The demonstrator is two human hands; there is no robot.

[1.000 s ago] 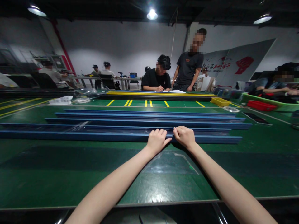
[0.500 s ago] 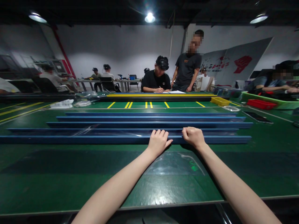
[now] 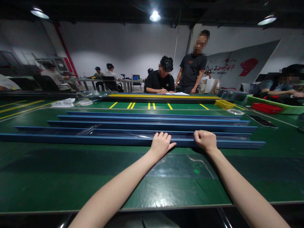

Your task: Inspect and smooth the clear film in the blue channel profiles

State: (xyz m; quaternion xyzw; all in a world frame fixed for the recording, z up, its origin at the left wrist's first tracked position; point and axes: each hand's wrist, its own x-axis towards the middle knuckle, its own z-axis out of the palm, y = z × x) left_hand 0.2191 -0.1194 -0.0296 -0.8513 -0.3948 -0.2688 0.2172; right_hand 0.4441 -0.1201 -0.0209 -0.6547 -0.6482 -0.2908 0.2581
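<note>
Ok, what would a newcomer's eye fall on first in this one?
Long blue rails lie side by side across the green table, mid-picture. Both hands are on the nearest rail: the left hand with fingers curled over its top, the right hand closed on it further right. Beyond, a seated person writes beside a standing person.

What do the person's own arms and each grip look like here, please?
The left forearm and the right forearm are bare, with no sleeve in view as far as the picture's lower edge. The left grip and the right grip are bare hands: no gloves, and no watch, band or ring shows.
</note>
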